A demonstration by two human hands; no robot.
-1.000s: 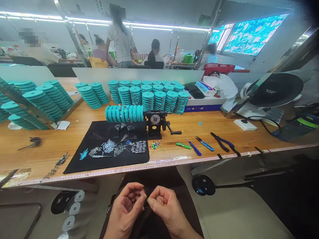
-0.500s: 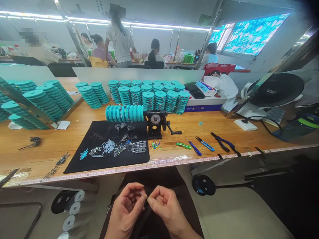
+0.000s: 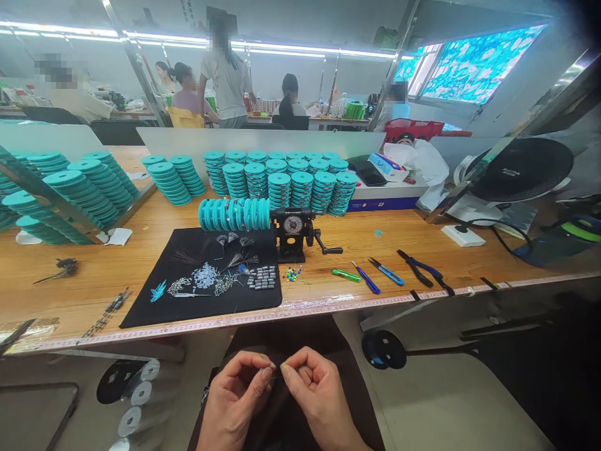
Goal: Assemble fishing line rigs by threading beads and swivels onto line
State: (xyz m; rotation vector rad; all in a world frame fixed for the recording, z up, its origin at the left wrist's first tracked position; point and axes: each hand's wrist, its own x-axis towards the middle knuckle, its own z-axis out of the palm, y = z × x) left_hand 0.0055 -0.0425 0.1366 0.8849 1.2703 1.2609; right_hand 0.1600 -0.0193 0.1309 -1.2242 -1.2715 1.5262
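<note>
Since the earlier frame, your hands have turned slightly and your fingertips have risen, meeting a little higher above your lap.

In the head view, your left hand (image 3: 235, 393) is in a narrow pinch on a small silvery piece (image 3: 266, 369), too small to identify, at about 2 o'clock from the middle of that hand. Your right hand (image 3: 313, 391) is curled into an equally narrow pinch just beside it, with its thumb and finger almost touching the piece. A fine strand may run from it, but I cannot tell. Keep your wrists low and steady and make small movements with your fingertips only. Your dark apron (image 3: 286, 407) lies directly below, giving contrast behind the piece.

At 12 o'clock on the counter (image 3: 103, 282), a hand-cranked winder (image 3: 293, 235) carries a row of teal spools (image 3: 235, 214), with stacked teal spools (image 3: 282, 191) behind it. At 11 o'clock, a black mat (image 3: 154, 263) holds sorted small parts. Blue-handled pliers (image 3: 416, 268) lie at about 1 o'clock.
</note>
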